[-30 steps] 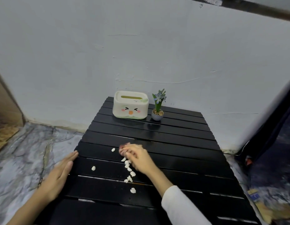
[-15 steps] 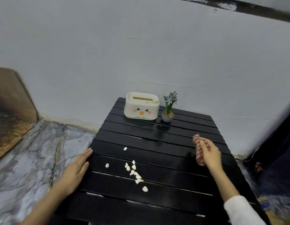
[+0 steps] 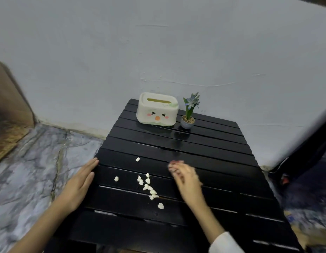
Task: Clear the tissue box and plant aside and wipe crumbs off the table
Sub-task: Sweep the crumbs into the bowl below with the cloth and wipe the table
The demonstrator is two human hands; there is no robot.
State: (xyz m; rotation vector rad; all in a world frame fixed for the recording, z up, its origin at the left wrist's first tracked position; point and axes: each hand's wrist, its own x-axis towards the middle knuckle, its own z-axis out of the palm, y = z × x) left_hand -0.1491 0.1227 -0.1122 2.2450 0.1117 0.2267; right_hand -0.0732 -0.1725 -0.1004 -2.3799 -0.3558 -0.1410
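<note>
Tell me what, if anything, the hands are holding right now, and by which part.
The right hand clutches a small reddish cloth, bunched at the fingertips; which part cannot be told. The left hand holds nothing, lying flat on the table's edge.

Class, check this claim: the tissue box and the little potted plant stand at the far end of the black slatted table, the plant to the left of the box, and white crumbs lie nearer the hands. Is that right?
One detail is wrong. In the head view the potted plant stands to the right of the tissue box, not the left. The rest holds: both are at the far end of the black slatted table, and the white crumbs lie nearer the hands.
</note>
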